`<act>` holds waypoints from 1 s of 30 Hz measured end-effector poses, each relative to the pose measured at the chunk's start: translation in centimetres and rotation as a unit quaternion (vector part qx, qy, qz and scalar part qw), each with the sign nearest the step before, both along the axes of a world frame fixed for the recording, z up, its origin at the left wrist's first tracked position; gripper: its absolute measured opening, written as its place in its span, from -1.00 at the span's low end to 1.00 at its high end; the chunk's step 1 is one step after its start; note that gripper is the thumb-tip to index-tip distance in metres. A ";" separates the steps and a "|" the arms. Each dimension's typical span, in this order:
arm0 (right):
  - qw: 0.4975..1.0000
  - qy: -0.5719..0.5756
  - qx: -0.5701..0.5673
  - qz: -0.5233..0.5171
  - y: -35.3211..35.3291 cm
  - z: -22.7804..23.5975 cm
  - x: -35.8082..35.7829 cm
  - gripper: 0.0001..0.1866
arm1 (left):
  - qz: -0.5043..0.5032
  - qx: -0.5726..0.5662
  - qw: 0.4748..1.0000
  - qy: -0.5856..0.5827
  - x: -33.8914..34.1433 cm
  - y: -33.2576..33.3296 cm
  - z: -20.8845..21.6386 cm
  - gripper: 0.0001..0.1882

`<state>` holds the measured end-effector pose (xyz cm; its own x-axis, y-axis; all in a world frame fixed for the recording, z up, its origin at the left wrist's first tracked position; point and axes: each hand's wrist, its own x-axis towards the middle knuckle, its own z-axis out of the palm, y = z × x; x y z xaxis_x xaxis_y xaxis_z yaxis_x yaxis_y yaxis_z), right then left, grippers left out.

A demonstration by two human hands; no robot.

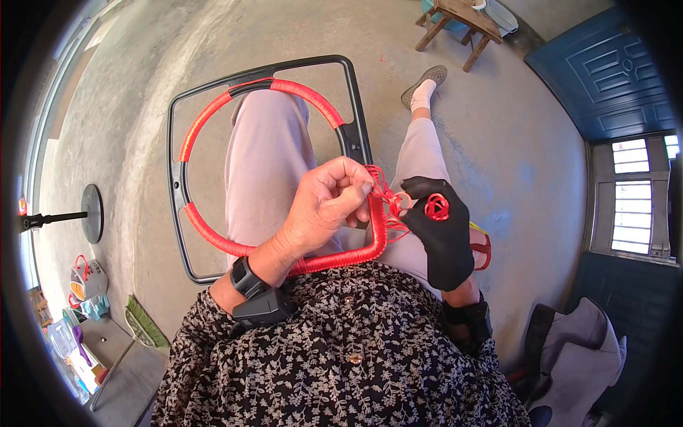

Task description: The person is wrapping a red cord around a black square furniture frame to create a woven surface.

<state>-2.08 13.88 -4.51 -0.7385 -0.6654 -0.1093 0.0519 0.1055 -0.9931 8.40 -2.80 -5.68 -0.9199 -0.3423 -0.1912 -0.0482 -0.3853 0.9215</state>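
A black metal frame [358, 92] with a round inner ring lies over my lap. Red cord [307, 97] is wound tightly around parts of the ring, and more red winding [334, 260] covers the frame's near right corner. Bare, my left hand [324, 203] is closed at the frame's right side, thumb and forefinger pinching loose red cord [386, 193]. My right hand [442, 238], in a black glove, is closed on the same cord just right of the frame. A small coil of red cord [437, 207] shows against the glove.
Beyond my outstretched foot stands a wooden stool [473, 21]. Dark blue doors [605, 78] line the right. At left are a round black disc [92, 213] on a pole, a white bag [89, 279] and a green broom head [145, 322]. Grey padded fabric [580, 356] is at lower right.
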 end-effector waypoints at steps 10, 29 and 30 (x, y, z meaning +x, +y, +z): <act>0.990 -0.120 0.074 0.026 -0.5 0.1 -0.3 -0.90 | 0.035 -0.097 0.993 0.055 0.2 0.3 -0.3 -0.97; 0.978 -0.197 0.052 0.054 -1.1 0.1 0.1 -0.86 | -0.015 -0.066 0.997 0.028 0.3 0.7 -0.1 -0.95; 0.978 -0.197 0.052 0.053 -1.1 -0.3 0.1 -0.86 | -0.026 0.011 1.000 0.012 0.3 0.8 0.3 -0.96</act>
